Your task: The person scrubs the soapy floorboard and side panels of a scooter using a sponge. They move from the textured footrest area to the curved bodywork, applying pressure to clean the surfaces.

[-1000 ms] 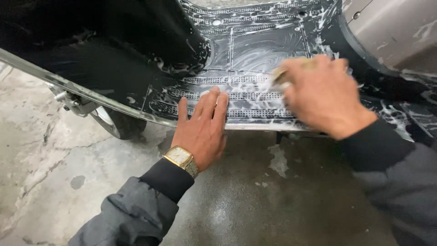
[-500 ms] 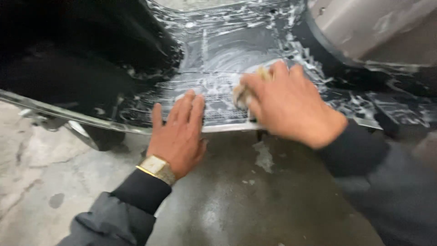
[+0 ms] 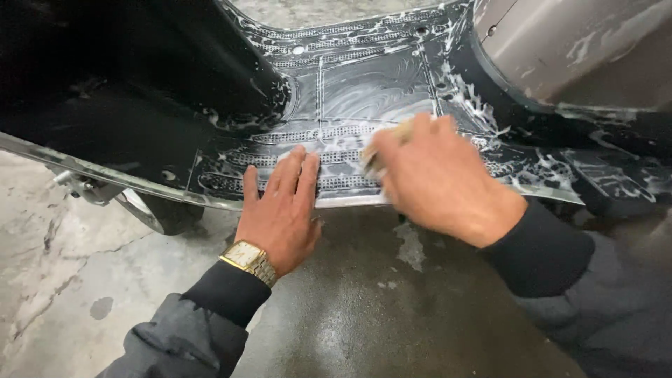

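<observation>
A black scooter footboard (image 3: 378, 84), ribbed and covered in soap suds, lies across the upper middle of the head view. My left hand (image 3: 280, 210) rests flat on its near edge, fingers together and holding nothing; a gold wristwatch (image 3: 246, 257) is on that wrist. My right hand (image 3: 434, 178) presses a yellowish sponge (image 3: 381, 143) onto the wet board just right of the left hand. Only a sliver of the sponge shows above my fingers.
A grey scooter body panel (image 3: 581, 49) streaked with foam rises at the upper right. The black front shield (image 3: 119, 70) fills the upper left, with a stand and tyre (image 3: 150, 210) beneath it. Wet cracked concrete floor (image 3: 364, 301) lies below.
My right hand with the sponge has moved left and nearer along the footboard, towards my left hand. The left hand stays planted on the edge; the view has shifted.
</observation>
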